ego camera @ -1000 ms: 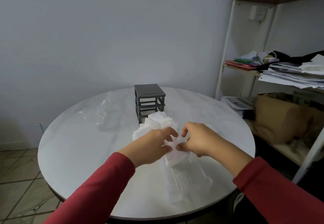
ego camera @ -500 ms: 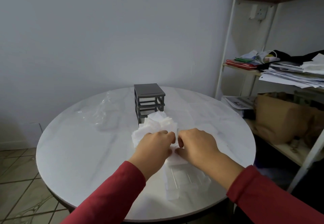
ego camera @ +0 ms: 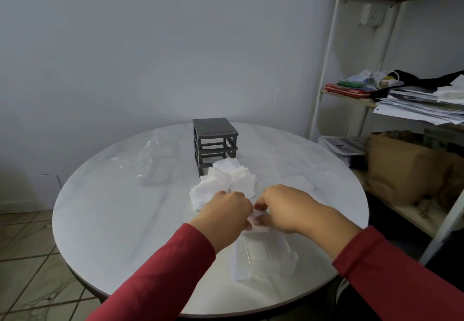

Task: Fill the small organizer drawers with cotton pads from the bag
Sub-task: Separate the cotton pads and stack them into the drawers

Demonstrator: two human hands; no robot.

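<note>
A heap of white cotton pads (ego camera: 227, 180) lies on the round white table (ego camera: 105, 210), just in front of the grey organizer frame (ego camera: 214, 142), whose slots stand without drawers. Clear plastic drawers (ego camera: 263, 252) rest side by side near the table's front edge. My left hand (ego camera: 226, 216) and my right hand (ego camera: 283, 207) meet over the far end of the drawers, both closed on a small bunch of pads (ego camera: 258, 216) between their fingers. The clear plastic bag (ego camera: 150, 159) lies crumpled at the left of the frame.
A white shelving unit (ego camera: 324, 74) stands at the right with stacked papers (ego camera: 421, 104) and a brown paper bag (ego camera: 401, 167). A grey wall runs close behind the table. Tiled floor (ego camera: 25, 245) shows at lower left.
Both hands have closed together and pressed a bunch of pads down toward the far end of the clear drawers. The view has shifted slightly.
</note>
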